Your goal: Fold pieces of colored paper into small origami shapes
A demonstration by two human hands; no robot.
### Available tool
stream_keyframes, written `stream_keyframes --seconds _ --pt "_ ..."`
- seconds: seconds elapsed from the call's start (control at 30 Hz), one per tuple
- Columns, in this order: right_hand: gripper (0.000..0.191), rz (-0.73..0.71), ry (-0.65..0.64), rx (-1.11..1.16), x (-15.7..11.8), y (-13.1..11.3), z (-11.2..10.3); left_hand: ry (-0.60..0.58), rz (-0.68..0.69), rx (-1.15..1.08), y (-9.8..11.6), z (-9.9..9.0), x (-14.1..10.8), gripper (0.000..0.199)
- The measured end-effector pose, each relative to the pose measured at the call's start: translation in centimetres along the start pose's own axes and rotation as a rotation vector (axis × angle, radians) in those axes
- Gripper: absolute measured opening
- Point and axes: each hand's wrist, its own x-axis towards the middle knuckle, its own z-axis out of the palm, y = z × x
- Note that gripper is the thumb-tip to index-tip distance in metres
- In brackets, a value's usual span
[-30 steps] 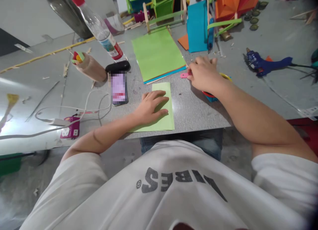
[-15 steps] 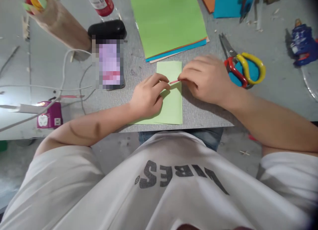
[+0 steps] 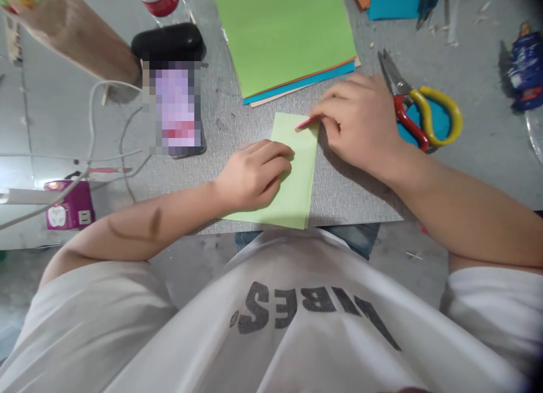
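A pale green sheet of paper [image 3: 292,195], looking folded, lies at the table's front edge and is slightly tilted. My left hand [image 3: 254,175] rests on it with fingers bent and a little apart, pressing on its surface. Over the paper's upper right corner, my right hand [image 3: 356,121] pinches a thin pink stick [image 3: 305,123]. The stick's tip points left over the paper; whether it touches the paper is hard to tell.
Scissors [image 3: 418,107] with red and yellow handles lie right of my right hand. Coloured sheets [image 3: 288,37] are stacked behind the paper. To the left are a phone [image 3: 178,107], a black case [image 3: 169,42], white cables and a purple socket block [image 3: 70,205]. A blue glue gun [image 3: 526,70] is far right.
My right hand has shifted the pink stick up the paper, away from my left fingers. The paper has turned slightly, and my left hand sits a bit lower on it. The camera view has shifted.
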Motion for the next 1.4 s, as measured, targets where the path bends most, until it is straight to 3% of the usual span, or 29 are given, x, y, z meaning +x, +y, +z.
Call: stream_keyframes --seconds 0.23,0.47,0.7,0.87,1.07,1.23,1.4 --pt "0.044 -0.091 -0.097 0.026 0.3 -0.5 -0.4 -0.050 -0.050 -0.028 0.0 -0.1 0.0 0.026" --pt "0.039 -0.203 -0.107 -0.004 -0.3 0.4 -0.6 -0.143 -0.056 0.037 0.2 0.3 0.1 0.020" --pt "0.041 -0.274 -0.105 0.017 -1.0 0.7 -0.7 -0.135 -0.037 0.062 0.0 0.6 0.2 0.021" --pt "0.043 -0.314 -0.120 0.065 -1.4 1.2 -1.1 -0.137 -0.097 0.042 0.0 0.7 0.1 0.020" --pt "0.049 -0.330 -0.187 0.099 -1.8 1.3 -1.8 -0.091 -0.025 0.106 -0.1 0.7 -0.1 0.020" --pt "0.039 -0.387 -0.154 0.235 -2.2 2.1 -2.2 -0.102 -0.006 0.130 -0.1 0.5 -0.1 0.026" --pt "0.042 -0.434 -0.184 0.267 -2.1 2.9 -2.5 -0.111 -0.021 0.062 -0.3 0.4 -0.1 0.028"
